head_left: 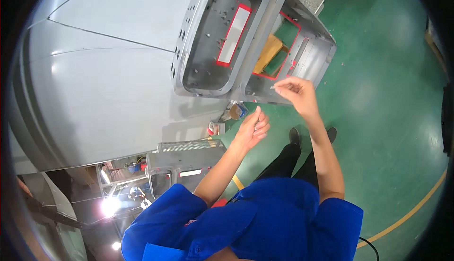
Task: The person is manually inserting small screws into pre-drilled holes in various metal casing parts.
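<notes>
My right hand point(301, 94) is held over the lower edge of a grey metal housing point(278, 6). Its thumb and fingertips pinch a small pale piece point(273, 87), too small for me to name. Lower and to the left, my left hand point(253, 128) is in the air with its fingers curled in and the thumb on top; whatever it may hold is hidden. The housing has two deep, round-cornered recesses. In the left one is a white strip with a red border point(234, 35), among several small studs. A red-edged rectangular opening point(287, 36) shows in the right one.
A large pale grey panel point(104, 86) fills the left, with a thin cable across it. Below the housing stand a small open carton point(238, 111) and a second grey housing point(187, 159). A white bin point(310, 0) sits behind. Green floor point(378, 119) with a yellow line lies right.
</notes>
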Action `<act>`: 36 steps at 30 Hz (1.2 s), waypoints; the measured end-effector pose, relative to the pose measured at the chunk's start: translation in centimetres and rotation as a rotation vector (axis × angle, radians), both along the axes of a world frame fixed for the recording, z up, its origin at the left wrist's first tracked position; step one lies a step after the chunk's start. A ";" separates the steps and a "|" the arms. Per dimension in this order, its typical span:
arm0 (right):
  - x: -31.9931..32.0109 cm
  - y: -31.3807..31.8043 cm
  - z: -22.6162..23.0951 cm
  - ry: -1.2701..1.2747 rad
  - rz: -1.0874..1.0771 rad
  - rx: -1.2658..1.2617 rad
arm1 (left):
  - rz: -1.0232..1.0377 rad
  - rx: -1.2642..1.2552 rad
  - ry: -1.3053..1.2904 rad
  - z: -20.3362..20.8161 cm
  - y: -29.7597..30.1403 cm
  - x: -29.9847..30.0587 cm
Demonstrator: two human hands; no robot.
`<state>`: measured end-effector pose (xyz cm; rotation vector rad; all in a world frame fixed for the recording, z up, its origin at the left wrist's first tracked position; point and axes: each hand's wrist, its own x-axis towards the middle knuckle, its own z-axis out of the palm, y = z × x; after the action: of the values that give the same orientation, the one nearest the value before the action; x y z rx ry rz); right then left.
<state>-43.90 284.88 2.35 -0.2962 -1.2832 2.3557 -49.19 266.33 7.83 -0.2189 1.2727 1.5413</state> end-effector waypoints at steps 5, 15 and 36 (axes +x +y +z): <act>-2.1 3.4 2.4 0.076 -0.299 -0.111 | 0.078 -0.201 0.123 0.0 -2.0 -0.8; -7.5 8.8 7.3 0.244 -0.474 -0.034 | 0.243 -0.137 0.099 -1.0 -3.2 -3.4; 25.3 -5.9 -19.9 -1.016 -0.077 0.382 | 0.110 -0.190 0.261 -1.0 -4.6 -2.9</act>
<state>-18.58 279.03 -17.58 -1.4956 -2.0353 1.8202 -52.12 261.74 6.83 -0.2168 1.6390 1.5795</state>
